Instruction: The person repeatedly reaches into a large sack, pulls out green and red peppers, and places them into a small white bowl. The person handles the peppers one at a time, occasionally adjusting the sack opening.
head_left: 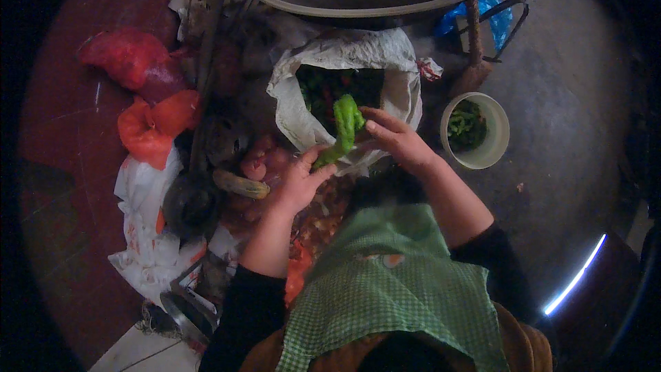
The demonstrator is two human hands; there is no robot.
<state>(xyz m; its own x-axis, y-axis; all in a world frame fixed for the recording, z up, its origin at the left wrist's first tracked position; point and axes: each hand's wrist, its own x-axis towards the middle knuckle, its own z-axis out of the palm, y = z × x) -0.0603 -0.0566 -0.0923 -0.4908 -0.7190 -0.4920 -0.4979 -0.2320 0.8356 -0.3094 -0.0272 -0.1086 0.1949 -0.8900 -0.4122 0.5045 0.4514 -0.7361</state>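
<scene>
Between my two hands, over the open mouth of a white woven sack (406, 72), is a bright green, wrinkled long pepper (345, 120); whether it is one or more cannot be told. My left hand (303, 179) grips its lower end, fingers closed round it. At the upper part, the thumb and fingers of my right hand (399, 139) pinch it from the right side. Dark green peppers (317, 93) with some red among them lie inside the sack, mostly in shadow. To the right stands a cream bucket (499, 127) holding green pieces (467, 124), apparently peppers.
A large metal basin (372, 10) overhangs the far side. On the left lie red (131, 58) and orange bags (155, 124), a white bag (141, 200) and onions (265, 158). A rusty metal frame (475, 34) and blue plastic (496, 10) are at the far right.
</scene>
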